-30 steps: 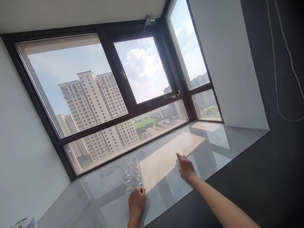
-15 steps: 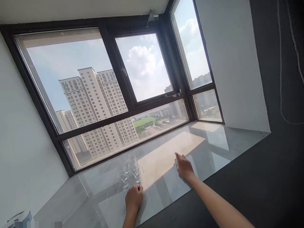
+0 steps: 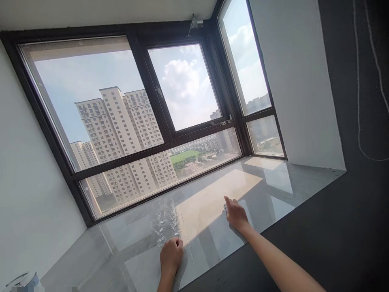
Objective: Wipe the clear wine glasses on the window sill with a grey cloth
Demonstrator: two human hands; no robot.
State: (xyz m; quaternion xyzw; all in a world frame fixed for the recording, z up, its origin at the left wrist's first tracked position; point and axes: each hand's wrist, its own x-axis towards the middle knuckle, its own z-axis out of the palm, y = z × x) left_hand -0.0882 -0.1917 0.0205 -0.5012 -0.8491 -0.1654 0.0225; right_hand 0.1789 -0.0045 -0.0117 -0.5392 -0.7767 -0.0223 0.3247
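Observation:
Several clear stemmed glasses [image 3: 164,219] stand close together on the pale marble windowsill [image 3: 209,202]. My left hand [image 3: 172,253] is closed just in front of them, low over the sill. Its fingers curl away from view, so whatever they hold, if anything, is hidden. Farther right, my right hand [image 3: 236,214] is closed near the edge of the sunlit patch, its index finger pointing forward. A small bit of a clear glass [image 3: 225,207] shows at the fingers' left side; the hand covers the rest.
Dark-framed windows [image 3: 121,162] rise behind the sill and turn a corner at right. A white container [image 3: 26,280] is partly visible at the lower left. The sill's front edge [image 3: 267,224] drops to a dark area. A looped cord [image 3: 358,101] hangs at the far right.
Both hands and the glasses hold practically the same places. Only a very slight shift of the camera shows.

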